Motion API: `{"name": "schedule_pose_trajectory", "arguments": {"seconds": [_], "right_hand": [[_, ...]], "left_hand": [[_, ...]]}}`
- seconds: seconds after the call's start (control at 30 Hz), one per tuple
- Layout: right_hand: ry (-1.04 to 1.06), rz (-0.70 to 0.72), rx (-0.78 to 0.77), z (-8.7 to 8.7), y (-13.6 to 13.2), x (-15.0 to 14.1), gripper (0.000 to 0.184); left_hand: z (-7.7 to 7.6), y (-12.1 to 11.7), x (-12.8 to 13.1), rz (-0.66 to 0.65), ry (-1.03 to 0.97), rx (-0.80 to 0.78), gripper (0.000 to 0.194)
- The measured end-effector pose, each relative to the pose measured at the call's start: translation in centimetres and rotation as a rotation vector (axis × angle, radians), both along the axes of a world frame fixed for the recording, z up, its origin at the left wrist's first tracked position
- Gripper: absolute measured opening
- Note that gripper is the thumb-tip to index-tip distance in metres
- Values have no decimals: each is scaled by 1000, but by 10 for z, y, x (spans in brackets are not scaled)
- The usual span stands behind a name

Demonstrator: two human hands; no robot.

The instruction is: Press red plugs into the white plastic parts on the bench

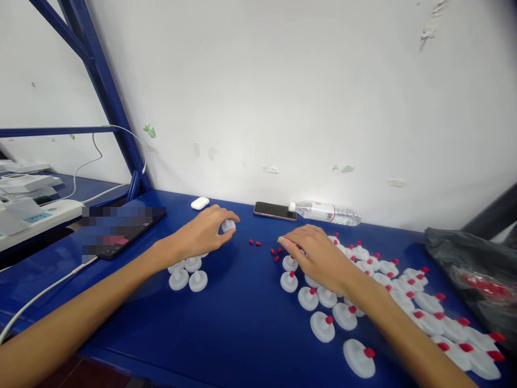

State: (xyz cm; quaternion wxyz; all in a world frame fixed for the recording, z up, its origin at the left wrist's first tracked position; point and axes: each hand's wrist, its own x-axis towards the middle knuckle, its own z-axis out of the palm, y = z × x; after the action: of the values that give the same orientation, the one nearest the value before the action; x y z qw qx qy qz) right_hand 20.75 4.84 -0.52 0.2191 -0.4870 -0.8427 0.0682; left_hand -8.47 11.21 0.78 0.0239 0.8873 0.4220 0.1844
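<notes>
My left hand (208, 229) pinches a white round plastic lid with a spout (228, 226) between thumb and fingers, raised off the blue table. Below its wrist sit several similar white lids (198, 281), none showing a red tip. My right hand (313, 250) hovers over the left edge of a large group of white lids with red tips (322, 326). Its fingers are stretched out, thumb apart, and I see nothing held, though the far fingers are partly hidden. Between my hands lie several small red caps (258, 243), nearest to the right fingertips.
Along the wall lie a white earbud case (200, 203), a dark phone (275, 210) and a clear bottle (327, 212) on its side. A tablet with a cable (133, 231) rests at left. A dark plastic bag (464, 258) lies at right. A blue frame post (107, 97) rises at left.
</notes>
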Motion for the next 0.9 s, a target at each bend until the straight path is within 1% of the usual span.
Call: {"name": "schedule_pose_trajectory", "arguments": {"seconds": [0.1, 0.2, 0.27, 0.3, 0.4, 0.43, 0.57, 0.63, 0.73, 0.77, 0.9], "right_hand": [[-111, 32, 12, -9, 3, 2, 45], [-165, 32, 41, -13, 4, 2, 30], [-195, 28, 65, -13, 4, 1, 22], [-213, 26, 71, -12, 4, 1, 21], [-262, 23, 61, -9, 3, -2, 23], [-272, 21, 56, -8, 3, -3, 24], [-305, 7, 48, -5, 1, -3, 20], [-322, 8, 53, -4, 0, -3, 21], [-312, 18, 50, -3, -1, -1, 28], [-300, 19, 46, -3, -1, -1, 27], [-274, 9, 25, -5, 0, -1, 13]], "left_hand": [[4, -1, 3, -23, -78, 66, 36], [7, -1, 4, -24, -150, 123, 40], [7, -1, 4, -13, -198, 163, 40], [7, -1, 4, -7, -221, 185, 40], [5, 0, 3, -8, -282, 260, 52], [4, 0, 3, -19, -296, 286, 51], [2, -1, 4, -92, -318, 364, 33], [0, -1, 6, -121, -317, 384, 31], [-1, -3, 8, -154, -311, 400, 30], [-2, -3, 9, -163, -309, 404, 29], [-3, -4, 11, -189, -303, 406, 28]]}}
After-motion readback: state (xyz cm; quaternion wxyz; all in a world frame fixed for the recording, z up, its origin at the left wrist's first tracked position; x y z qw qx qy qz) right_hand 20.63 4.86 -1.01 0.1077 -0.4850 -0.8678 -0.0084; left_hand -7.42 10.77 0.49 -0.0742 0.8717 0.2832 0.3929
